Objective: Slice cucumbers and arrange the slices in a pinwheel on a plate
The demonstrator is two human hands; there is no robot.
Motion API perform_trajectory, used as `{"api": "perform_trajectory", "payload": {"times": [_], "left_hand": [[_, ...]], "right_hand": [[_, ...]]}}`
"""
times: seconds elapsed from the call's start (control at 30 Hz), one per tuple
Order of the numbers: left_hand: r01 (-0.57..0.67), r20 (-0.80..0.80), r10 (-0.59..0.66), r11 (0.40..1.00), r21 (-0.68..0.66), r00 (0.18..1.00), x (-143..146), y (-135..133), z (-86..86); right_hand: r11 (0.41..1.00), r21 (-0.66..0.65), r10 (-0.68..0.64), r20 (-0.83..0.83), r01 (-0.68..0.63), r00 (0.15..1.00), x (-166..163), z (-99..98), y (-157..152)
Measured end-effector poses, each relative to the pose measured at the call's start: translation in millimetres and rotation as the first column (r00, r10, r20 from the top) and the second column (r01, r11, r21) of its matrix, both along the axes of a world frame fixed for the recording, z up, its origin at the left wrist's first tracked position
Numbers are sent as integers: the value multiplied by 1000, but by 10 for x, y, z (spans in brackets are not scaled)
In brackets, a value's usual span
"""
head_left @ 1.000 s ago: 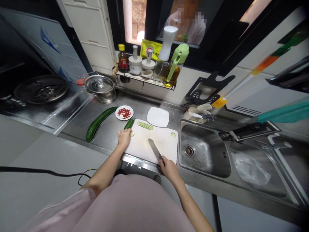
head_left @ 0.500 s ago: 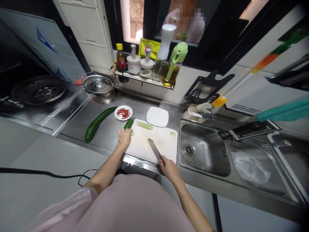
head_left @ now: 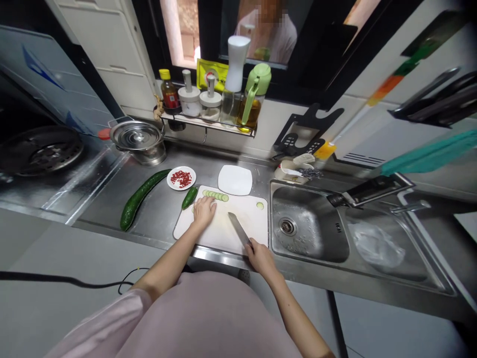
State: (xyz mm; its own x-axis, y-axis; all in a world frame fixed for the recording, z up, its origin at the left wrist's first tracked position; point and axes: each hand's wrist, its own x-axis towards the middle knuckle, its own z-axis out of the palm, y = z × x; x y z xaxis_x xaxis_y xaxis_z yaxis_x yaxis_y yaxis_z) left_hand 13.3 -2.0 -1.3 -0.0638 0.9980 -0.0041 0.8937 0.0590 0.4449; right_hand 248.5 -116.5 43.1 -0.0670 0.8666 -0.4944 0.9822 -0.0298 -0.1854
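Observation:
My left hand (head_left: 204, 211) is over the white cutting board (head_left: 246, 203), fingers stretched out beside a row of overlapping cucumber slices (head_left: 219, 197). Whether its fingertips touch the slices I cannot tell. A cut piece of cucumber (head_left: 190, 198) lies at the board's left edge, just left of that hand. In my right hand (head_left: 260, 256) is the handle of a kitchen knife (head_left: 239, 228), its blade pointing up and left across the board. One lone slice (head_left: 260, 205) rests near the board's upper right corner.
Left of the board lie a long cucumber (head_left: 139, 201) and a round plate (head_left: 169, 185) of chopped red pieces. A white square plate (head_left: 234, 180) sits behind it. The sink (head_left: 309, 228) is on the right; a lidded pot (head_left: 149, 151) and bottle rack (head_left: 208, 124) stand behind.
My left hand has let go of the cut cucumber and moved right, to the sliced row. The cucumber piece now lies left of the hand. The knife stays nearly still in my right hand.

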Motion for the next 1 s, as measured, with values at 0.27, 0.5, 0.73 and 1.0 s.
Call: {"api": "perform_trajectory", "payload": {"times": [0.27, 0.5, 0.73, 1.0], "left_hand": [[33, -51, -37, 996, -87, 998, 296, 327, -43], [80, -94, -89, 992, -93, 992, 406, 436, -52], [81, -51, -83, 995, -55, 995, 440, 480, -15], [-25, 86, 38, 990, -142, 996, 353, 367, 89]], "right_hand": [[999, 17, -38, 13, 37, 999, 61, -14, -20], [997, 10, -74, -3, 74, 997, 98, -14, -26], [997, 6, -82, -4, 82, 997, 121, -32, -23], [998, 9, -56, 20, 56, 998, 112, -5, -8]]}}
